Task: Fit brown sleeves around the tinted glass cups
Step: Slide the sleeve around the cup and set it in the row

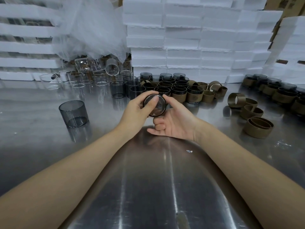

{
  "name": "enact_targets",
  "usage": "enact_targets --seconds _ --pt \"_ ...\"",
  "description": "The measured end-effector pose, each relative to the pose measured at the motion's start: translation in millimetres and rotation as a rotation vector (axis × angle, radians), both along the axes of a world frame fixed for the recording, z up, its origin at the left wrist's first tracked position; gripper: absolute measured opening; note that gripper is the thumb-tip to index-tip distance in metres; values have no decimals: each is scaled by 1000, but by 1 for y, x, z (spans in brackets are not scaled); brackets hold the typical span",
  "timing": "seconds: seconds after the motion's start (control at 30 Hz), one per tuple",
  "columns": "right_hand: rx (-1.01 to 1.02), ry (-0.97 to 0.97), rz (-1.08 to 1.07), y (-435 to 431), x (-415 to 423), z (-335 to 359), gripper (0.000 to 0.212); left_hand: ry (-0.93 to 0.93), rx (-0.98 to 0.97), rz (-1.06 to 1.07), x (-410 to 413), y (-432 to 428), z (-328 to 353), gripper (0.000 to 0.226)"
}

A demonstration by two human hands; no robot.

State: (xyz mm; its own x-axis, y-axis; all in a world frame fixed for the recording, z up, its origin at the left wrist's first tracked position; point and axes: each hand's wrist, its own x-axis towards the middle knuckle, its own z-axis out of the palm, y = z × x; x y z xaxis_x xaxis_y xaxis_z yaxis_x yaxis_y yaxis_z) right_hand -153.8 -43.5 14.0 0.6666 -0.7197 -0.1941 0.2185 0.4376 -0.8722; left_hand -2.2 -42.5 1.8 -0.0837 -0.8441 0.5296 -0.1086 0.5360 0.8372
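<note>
Well left of your left hand: one smoke-grey tinted glass cup (pixel 73 113), upright, empty and bare, probably awaiting a sleeve.
Beyond it: clear glass cups (pixel 77 78), unsleeved, some tipped over.
Centre: your left hand (pixel 137 111) wraps fingers and thumb round a held tinted cup (pixel 154 105), turned end-on toward you, likely to seat a sleeve. Your right hand (pixel 175 119) pinches its rim, lower fingers curled in.
Beyond both hands: sleeved tinted cups (pixel 178 90), grouped as finished.
Right of your right hand: loose brown ring-shaped sleeves (pixel 258 127), empty, within reach as stock.
</note>
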Motion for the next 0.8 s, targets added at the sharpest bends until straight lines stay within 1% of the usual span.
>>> enact_targets --seconds 0.07,0.17,0.23,0.27,0.3,0.33,0.4,0.47,0.57,0.7,0.77,0.8 --pt "1 13 -10 -1 0 -1 53 6 10 30 1 1 0 21" --pt "6 12 -16 -1 1 -1 50 36 52 71 4 1 1 40" --pt "18 4 -31 -1 0 -1 50 26 78 39 6 1 1 45" --pt "24 -4 -34 -1 0 -2 50 3 85 5 6 1 0 42" --pt "28 -16 -33 -1 -1 -2 50 -47 80 -11 5 1 -1 37" --pt "32 -32 -31 -1 -1 -2 50 -104 63 -12 4 1 -2 36" --pt "36 -46 -22 -2 -1 -3 51 -159 25 6 2 0 -4 46" --pt "18 -21 -7 -3 -1 -4 53 -134 17 27 1 1 -4 42" --pt "-25 23 10 -3 1 -4 57 -85 19 59 0 4 -2 28" --pt "-44 43 -2 -3 1 -4 56 -47 4 94 -4 7 3 10" --pt "-50 49 -18 -3 1 -4 54 -59 -11 124 -5 7 4 8" --pt "-54 53 -27 -3 1 -5 53 -64 -18 140 -5 7 4 12"
